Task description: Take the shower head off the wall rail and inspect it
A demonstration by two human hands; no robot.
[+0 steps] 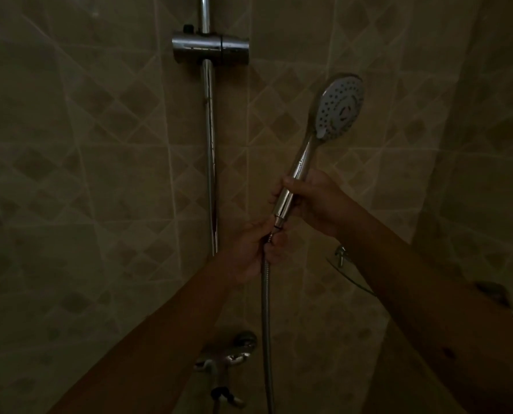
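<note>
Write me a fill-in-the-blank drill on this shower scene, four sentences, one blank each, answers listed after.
1. The right hand grips the handle of the ____, whose spray face points up and right.
2. The left hand pinches the top end of the metal ____ just under that handle.
3. The holder on the chrome rail is ____.
4. The mixer tap sits on the wall ____ both hands.

Missing words: shower head; hose; empty; below

The slide rail (210, 162) runs off the top edge; the dim tap (228, 358) blurs.
</note>
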